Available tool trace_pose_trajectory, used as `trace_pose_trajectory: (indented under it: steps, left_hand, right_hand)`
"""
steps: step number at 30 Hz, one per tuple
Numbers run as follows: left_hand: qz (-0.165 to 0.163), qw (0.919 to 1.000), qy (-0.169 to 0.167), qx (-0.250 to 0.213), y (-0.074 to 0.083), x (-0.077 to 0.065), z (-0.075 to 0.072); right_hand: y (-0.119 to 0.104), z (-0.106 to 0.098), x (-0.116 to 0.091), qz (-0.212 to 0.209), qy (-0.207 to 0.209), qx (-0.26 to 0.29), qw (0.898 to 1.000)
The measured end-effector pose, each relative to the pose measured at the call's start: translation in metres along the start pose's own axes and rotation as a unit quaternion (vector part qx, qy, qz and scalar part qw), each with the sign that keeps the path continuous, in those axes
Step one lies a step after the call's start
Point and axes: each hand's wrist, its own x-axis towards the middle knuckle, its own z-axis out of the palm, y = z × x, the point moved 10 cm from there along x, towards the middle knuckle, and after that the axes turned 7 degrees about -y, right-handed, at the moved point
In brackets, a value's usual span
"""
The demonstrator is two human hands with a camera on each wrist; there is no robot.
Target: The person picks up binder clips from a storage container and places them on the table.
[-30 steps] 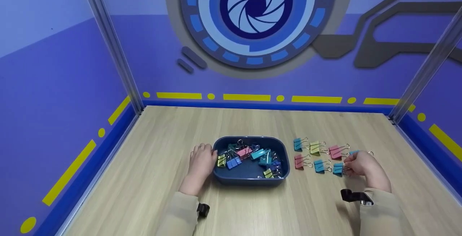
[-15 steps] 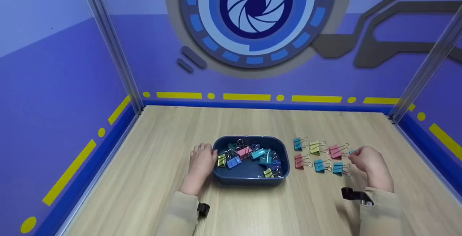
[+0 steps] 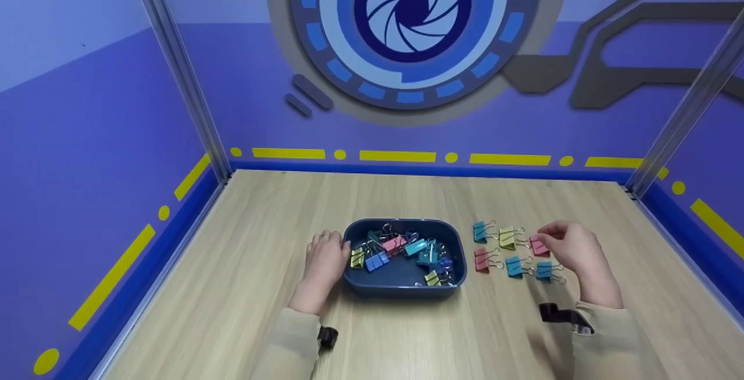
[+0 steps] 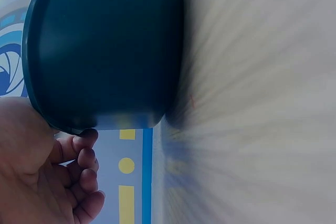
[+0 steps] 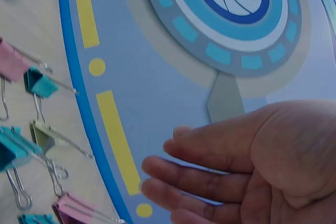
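My left hand (image 3: 326, 258) grips the left end of a dark blue plastic box (image 3: 401, 293), thumb at the rim and curled fingers outside the wall. Binder clips in several colours lie jumbled in it, among them a blue binder clip (image 3: 376, 261). My right hand (image 3: 575, 249) hovers over the right end of two rows of binder clips. Its fingertips overlap a pink binder clip (image 3: 539, 247) in the head view. The right wrist view shows thumb and fingers (image 5: 194, 179) loosely extended, nothing between them. The upper row's right end is hidden behind this hand.
Left of the pink clip stand a yellow binder clip (image 3: 507, 238) and a teal one. The front row has a red-pink binder clip (image 3: 481, 260) and two blue ones. Printed panels (image 3: 407, 136) enclose the wooden table (image 3: 407, 339) at back and sides.
My right hand has left the front row's right-hand blue clip, passed the upper row's end, and risen leftward over the pink clip. The left hand and box stay put.
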Motion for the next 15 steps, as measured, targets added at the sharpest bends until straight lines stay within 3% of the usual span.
trace_pose_trajectory:
  steps: [15]
  left_hand:
    - [-0.001, 1.0, 0.004, -0.001, -0.001, 0.0, 0.0]
  right_hand:
    - [-0.088, 0.059, 0.007, -0.133, 0.007, 0.023, 0.991]
